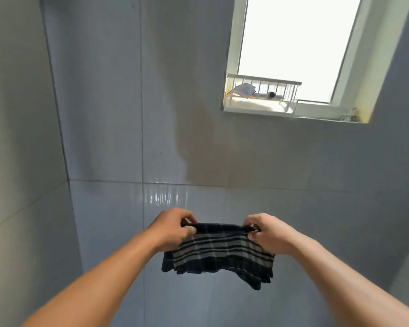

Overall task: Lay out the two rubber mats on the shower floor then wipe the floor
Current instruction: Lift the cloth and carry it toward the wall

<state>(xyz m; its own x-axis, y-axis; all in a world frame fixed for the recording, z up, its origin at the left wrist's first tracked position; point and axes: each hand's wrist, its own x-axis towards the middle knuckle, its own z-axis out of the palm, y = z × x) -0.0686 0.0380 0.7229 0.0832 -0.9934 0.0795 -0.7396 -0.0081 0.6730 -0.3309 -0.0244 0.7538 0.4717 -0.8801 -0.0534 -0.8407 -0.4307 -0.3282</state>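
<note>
The left hand (172,228) and right hand (269,234) each pinch a top corner of a dark navy grey-striped cloth (220,253), at its ten and two o'clock.

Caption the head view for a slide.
The left hand and right hand grip the top edge of a dark striped cloth, held before a tiled wall below a window.
</note>
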